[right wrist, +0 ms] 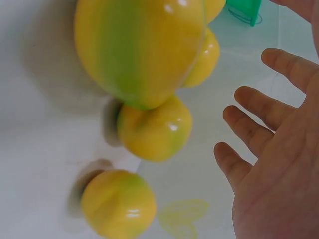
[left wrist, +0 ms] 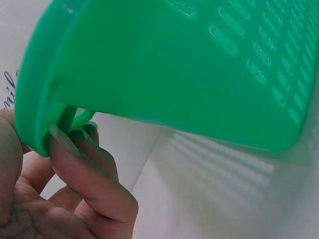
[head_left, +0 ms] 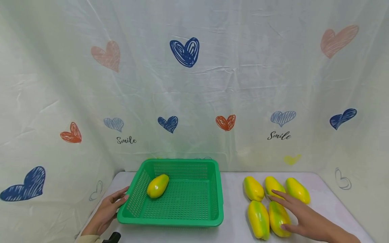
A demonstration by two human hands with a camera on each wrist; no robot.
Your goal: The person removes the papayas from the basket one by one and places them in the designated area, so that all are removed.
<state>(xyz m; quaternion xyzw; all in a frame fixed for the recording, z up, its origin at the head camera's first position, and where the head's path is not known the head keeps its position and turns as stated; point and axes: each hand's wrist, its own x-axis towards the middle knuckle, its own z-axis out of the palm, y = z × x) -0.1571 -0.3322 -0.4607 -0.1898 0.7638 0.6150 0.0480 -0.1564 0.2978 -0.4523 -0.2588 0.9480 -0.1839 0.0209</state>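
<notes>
A green plastic basket (head_left: pixel 182 222) with slotted walls stands at the middle left of the table, and one yellow-green papaya (head_left: pixel 158 186) lies inside it. My left hand (head_left: pixel 106 209) grips the basket's left rim; in the left wrist view its fingers (left wrist: pixel 94 184) curl up under the rim. To the right of the basket lie several more papayas, among them a front left one (head_left: pixel 258 220) and a front right one (head_left: pixel 279 219). Over the front right papaya my right hand (head_left: pixel 299 214) hovers with fingers spread, holding nothing. In the right wrist view that hand's palm faces a large near papaya (right wrist: pixel 139 50).
A pale cloth covers the table (head_left: pixel 234 202). Behind it hangs a white curtain (head_left: pixel 194 94) printed with hearts and words, also closing in both sides. The back row holds a left papaya (head_left: pixel 253 189) and a right papaya (head_left: pixel 297 190). A dark object (head_left: pixel 112 237) shows near the left wrist.
</notes>
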